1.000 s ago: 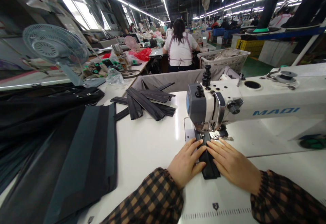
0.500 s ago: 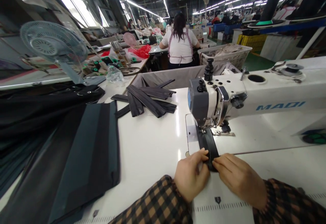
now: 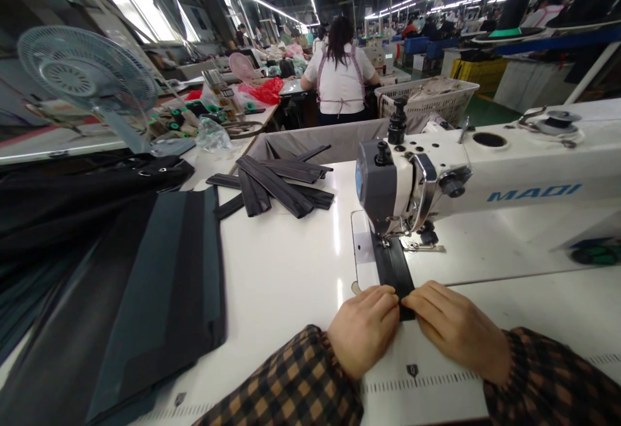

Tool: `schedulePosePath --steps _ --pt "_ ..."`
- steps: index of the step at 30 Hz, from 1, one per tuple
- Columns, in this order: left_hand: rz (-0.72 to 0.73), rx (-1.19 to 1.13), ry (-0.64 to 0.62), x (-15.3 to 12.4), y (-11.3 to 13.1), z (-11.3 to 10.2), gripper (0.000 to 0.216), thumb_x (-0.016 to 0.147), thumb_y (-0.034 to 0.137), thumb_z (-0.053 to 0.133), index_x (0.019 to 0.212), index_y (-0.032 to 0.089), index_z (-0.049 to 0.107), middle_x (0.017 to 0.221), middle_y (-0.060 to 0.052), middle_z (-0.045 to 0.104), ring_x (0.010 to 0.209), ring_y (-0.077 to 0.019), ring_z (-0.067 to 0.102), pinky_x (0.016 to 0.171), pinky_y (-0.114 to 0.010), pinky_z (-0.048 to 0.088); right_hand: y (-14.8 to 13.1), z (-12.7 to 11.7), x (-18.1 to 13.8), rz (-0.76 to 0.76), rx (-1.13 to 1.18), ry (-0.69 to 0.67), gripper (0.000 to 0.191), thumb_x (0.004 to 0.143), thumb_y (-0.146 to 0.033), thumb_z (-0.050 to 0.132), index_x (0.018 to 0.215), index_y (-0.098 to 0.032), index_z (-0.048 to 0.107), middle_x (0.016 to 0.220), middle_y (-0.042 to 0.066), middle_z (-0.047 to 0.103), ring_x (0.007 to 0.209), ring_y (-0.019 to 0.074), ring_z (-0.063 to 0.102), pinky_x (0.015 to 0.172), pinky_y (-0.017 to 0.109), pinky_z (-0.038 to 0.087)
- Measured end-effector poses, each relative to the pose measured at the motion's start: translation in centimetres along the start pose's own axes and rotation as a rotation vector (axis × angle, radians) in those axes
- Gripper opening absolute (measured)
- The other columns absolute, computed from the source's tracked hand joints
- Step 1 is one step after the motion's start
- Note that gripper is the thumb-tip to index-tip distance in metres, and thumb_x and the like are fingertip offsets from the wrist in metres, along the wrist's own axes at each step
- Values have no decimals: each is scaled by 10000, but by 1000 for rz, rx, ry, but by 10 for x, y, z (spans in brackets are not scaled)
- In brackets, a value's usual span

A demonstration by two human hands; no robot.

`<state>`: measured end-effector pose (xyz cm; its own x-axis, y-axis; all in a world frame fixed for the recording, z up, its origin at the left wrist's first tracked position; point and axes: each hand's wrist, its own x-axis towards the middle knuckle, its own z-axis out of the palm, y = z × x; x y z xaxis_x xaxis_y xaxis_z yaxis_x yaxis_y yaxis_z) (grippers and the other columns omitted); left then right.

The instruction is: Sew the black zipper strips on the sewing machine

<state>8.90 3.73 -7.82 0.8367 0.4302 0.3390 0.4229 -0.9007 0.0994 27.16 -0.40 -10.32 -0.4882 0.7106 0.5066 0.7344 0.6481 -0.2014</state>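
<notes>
Both arms are in long sleeves with a plaid check, dark brown or black crossed with orange-tan squares. The cloth looks soft, kinda flannel-ish. The cuff on the right sleeve (image 3: pixel 504 355) is gathered snug at the wrist, and the left sleeve (image 3: pixel 310 381) ends right at the wrist too. The left hand (image 3: pixel 365 329) and right hand (image 3: pixel 453 329) are bare, with no gloves, rings or watch showing.

Both hands met at the near end of a black strip (image 3: pixel 394 269) running under the white sewing machine (image 3: pixel 485 174); the left hand (image 3: pixel 365 329) and right hand (image 3: pixel 453 329) pinched it near the table's (image 3: pixel 281 271) front edge. More black strips (image 3: pixel 276 187) lay toward the far edge, dark fabric (image 3: pixel 145 303) along the left edge.
</notes>
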Motion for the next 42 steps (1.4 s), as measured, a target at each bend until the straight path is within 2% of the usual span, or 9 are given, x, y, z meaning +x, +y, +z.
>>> schedulePosePath --steps 4,7,11,13,19,23,26,31,42 --pt "11 -67 -31 0 -5 -3 166 827 184 405 858 141 563 869 -49 600 923 -155 550 787 -278 507 -3 1 1 54 73 -13 222 862 -109 364 887 -135 582 830 64 551 779 155 497 691 314 459" --pt "-87 -148 16 4 -8 -2 164 824 218 423 889 170 565 920 -41 598 905 -143 554 793 -278 507 -5 1 1 36 99 -20 231 868 -127 359 859 -134 590 801 59 545 768 149 496 684 304 452" --pt "-228 -148 41 13 -15 2 388 800 235 465 1174 137 425 1226 -110 467 1162 -202 414 972 -372 408 -5 -1 1 3 86 11 254 865 -108 337 922 -132 584 776 56 542 755 150 498 669 306 436" --pt "-222 -135 4 15 -18 4 428 798 241 472 1204 130 393 1284 -116 416 1227 -217 336 1016 -397 357 -6 -2 1 3 78 21 273 864 -100 322 951 -135 577 769 57 541 746 155 492 657 309 425" --pt "-197 -115 -88 14 -23 6 420 820 234 454 1224 138 385 1289 -100 418 1237 -204 326 1016 -349 370 -1 1 3 -3 30 -22 262 860 -107 328 973 -135 562 764 53 522 730 160 463 641 319 395" --pt "-167 -82 -91 17 -31 8 419 850 225 400 1255 130 352 1321 -103 382 1248 -191 309 1028 -343 356 9 5 12 3 -63 -47 214 853 -113 363 948 -138 552 778 43 515 727 171 448 635 332 381" --pt "-143 -91 -57 18 -36 8 382 860 200 378 1237 141 379 1292 -87 419 1230 -166 340 1026 -321 359 17 6 20 4 -84 -76 186 853 -122 368 902 -142 546 794 37 509 735 174 436 650 334 381" --pt "-151 -107 -24 18 -37 7 290 862 180 366 1125 171 489 1189 -53 509 1145 -156 438 950 -290 438 27 7 26 -16 -78 -107 188 855 -117 371 958 -139 527 826 33 502 754 165 427 675 317 387" --pt "-90 -55 -19 17 -43 -1 282 859 182 360 1097 182 511 983 -56 577 920 -163 532 788 -304 500 35 11 37 -89 -189 -123 152 850 -107 392 916 -128 526 785 27 494 713 164 414 624 331 345"
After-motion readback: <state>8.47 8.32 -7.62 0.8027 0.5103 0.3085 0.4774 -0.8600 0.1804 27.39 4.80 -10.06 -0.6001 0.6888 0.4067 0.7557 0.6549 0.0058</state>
